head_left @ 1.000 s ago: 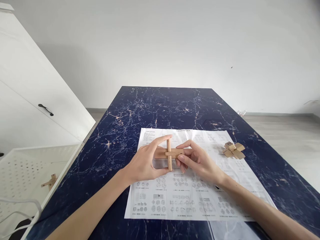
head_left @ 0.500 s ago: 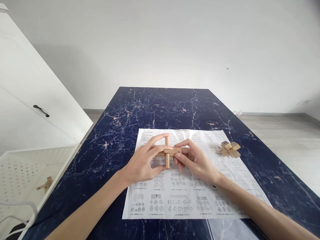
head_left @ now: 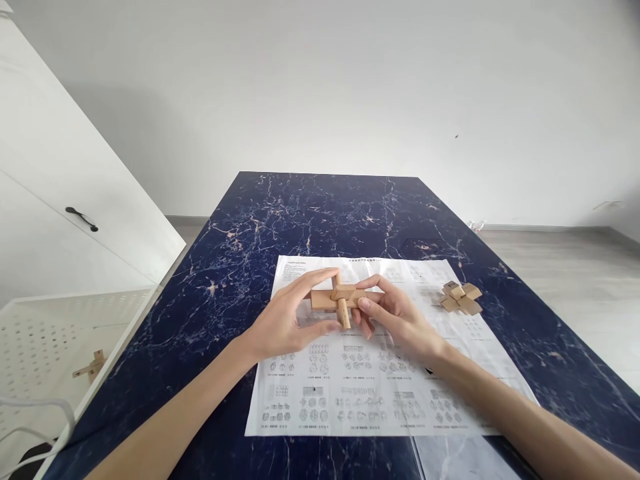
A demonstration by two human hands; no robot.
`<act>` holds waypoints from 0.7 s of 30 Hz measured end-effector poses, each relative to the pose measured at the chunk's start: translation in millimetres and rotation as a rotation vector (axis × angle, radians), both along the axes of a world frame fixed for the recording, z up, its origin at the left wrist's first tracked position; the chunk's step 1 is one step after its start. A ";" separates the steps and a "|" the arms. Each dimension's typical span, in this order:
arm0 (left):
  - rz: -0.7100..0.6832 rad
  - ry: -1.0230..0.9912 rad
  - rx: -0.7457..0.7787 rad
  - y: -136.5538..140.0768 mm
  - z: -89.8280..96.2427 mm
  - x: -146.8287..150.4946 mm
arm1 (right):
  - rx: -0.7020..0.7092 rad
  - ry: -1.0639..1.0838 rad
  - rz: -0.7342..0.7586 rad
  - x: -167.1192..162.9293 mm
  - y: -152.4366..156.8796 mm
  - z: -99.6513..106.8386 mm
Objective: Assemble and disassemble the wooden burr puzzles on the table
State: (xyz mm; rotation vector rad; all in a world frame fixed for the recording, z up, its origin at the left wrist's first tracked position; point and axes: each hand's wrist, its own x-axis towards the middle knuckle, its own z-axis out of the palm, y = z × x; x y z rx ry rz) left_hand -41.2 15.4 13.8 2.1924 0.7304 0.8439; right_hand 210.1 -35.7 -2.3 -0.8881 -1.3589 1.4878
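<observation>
Both hands hold a cross-shaped wooden interlocking puzzle (head_left: pixel 324 300) above a printed sheet. My left hand (head_left: pixel 287 320) has its thumb and fingers at the two ends of the puzzle's round crosspiece (head_left: pixel 344 313), which leans slightly. My right hand (head_left: pixel 397 313) pinches the right end of the flat bars, thumb on the near side and fingers behind. The printed instruction sheet (head_left: pixel 350 423), covered with rows of small diagrams, lies flat under both hands. Some of the puzzle's right end is hidden by my right fingers.
An assembled wooden burr puzzle (head_left: pixel 461 298) sits on the sheet's right side. The dark blue marble-patterned table (head_left: pixel 320 213) reaches toward the wall. At left, a white perforated basket (head_left: pixel 40 333) holds another wooden cross piece (head_left: pixel 91 367), near white cables (head_left: pixel 40 403) and a white cabinet (head_left: pixel 75 167).
The round crosspiece has tilted from upright, and the puzzle has turned a little. My left index and middle fingers have lifted off its middle, showing more of the flat bar.
</observation>
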 end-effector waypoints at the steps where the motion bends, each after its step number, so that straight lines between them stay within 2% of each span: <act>1: 0.002 -0.020 -0.016 0.3 -0.2 0.2 | -0.009 0.002 -0.001 0.7 -0.2 0.2; 4: 0.013 -0.057 -0.061 1.2 -0.2 0.8 | -0.015 0.012 0.006 1.0 -0.9 0.9; 13: 0.035 -0.027 -0.063 -3.7 8.1 -0.2 | -0.010 -0.039 0.007 -3.0 -2.0 5.4; 21: -0.012 -0.142 -0.076 -8.5 6.8 7.9 | -0.021 0.030 0.059 1.1 -0.1 1.1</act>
